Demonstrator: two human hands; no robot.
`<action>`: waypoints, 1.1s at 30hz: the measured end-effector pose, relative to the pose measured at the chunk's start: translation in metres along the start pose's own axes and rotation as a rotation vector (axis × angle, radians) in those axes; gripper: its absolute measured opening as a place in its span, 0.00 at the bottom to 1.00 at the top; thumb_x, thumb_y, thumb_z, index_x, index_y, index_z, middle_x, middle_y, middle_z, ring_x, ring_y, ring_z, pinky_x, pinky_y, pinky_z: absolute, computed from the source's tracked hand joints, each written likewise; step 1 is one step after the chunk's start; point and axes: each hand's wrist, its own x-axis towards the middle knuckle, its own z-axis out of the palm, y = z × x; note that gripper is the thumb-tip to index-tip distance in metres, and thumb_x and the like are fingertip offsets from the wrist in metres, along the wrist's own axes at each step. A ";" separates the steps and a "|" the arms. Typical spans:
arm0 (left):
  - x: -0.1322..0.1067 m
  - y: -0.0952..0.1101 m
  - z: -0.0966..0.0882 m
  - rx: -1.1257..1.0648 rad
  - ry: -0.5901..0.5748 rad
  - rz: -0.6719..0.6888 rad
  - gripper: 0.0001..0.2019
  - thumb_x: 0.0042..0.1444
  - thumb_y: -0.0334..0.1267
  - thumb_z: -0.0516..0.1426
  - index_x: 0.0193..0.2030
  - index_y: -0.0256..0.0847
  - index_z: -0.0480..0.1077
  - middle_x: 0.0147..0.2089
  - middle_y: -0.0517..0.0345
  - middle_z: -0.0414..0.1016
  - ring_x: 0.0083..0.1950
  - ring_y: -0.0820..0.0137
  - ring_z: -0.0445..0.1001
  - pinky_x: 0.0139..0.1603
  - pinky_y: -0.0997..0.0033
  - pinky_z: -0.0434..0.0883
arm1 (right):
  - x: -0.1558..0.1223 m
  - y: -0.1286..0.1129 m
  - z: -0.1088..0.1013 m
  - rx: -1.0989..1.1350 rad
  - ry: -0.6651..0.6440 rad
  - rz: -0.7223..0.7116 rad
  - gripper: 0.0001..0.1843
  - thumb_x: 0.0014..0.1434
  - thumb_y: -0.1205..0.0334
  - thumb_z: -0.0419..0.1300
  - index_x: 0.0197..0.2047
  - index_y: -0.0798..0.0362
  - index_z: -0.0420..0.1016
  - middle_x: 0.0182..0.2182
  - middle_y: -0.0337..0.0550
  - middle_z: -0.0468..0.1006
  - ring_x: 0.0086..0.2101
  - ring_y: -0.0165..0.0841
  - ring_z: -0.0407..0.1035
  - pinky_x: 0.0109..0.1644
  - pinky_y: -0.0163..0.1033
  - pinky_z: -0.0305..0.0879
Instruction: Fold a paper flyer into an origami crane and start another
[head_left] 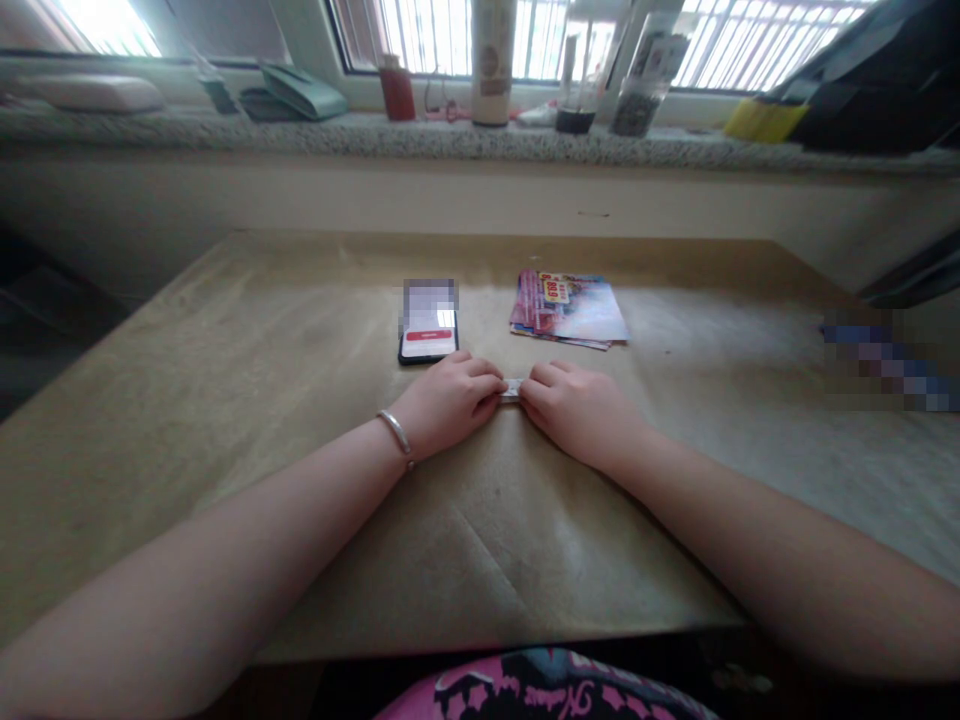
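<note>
Between my two hands lies a small, flat, whitish strip (511, 391), perhaps folded paper; only its short middle shows. My left hand (455, 398), with a silver bangle at the wrist, has its fingers closed on the strip's left end. On the right end, the fingers of my right hand (574, 405) are curled and closed. Both hands rest low on the table, a small gap apart. Just beyond my left hand a phone (429, 337) lies face up with its screen lit. A stack of colourful printed sheets (577, 308) lies beyond my right hand.
A tan cover spreads over the table (300, 330). Behind it, a speckled stone windowsill (420, 140) carries a red bottle (396, 88), a tall pale bottle (492, 65), a clear container (649, 80) and a greenish case (304, 92). A blurred bluish item (892, 362) is at the right.
</note>
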 end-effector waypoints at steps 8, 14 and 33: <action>-0.001 0.002 -0.007 -0.029 -0.016 0.035 0.14 0.63 0.39 0.51 0.38 0.38 0.77 0.35 0.52 0.74 0.36 0.69 0.69 0.39 0.69 0.67 | 0.003 0.013 0.006 -0.006 0.045 -0.019 0.11 0.65 0.63 0.52 0.38 0.52 0.76 0.37 0.45 0.77 0.37 0.36 0.68 0.31 0.40 0.52; -0.002 0.003 -0.001 -0.029 0.040 0.084 0.12 0.64 0.37 0.51 0.39 0.38 0.76 0.42 0.52 0.75 0.40 0.69 0.71 0.42 0.70 0.69 | 0.006 0.024 0.008 0.024 0.021 -0.031 0.14 0.66 0.62 0.51 0.40 0.52 0.78 0.39 0.44 0.79 0.38 0.35 0.70 0.35 0.39 0.55; -0.001 0.000 -0.006 -0.082 -0.036 0.056 0.09 0.62 0.39 0.54 0.41 0.39 0.74 0.41 0.52 0.76 0.43 0.67 0.72 0.45 0.68 0.69 | 0.001 0.021 0.011 0.259 0.047 0.018 0.14 0.64 0.56 0.55 0.42 0.51 0.81 0.41 0.44 0.79 0.38 0.36 0.74 0.39 0.38 0.65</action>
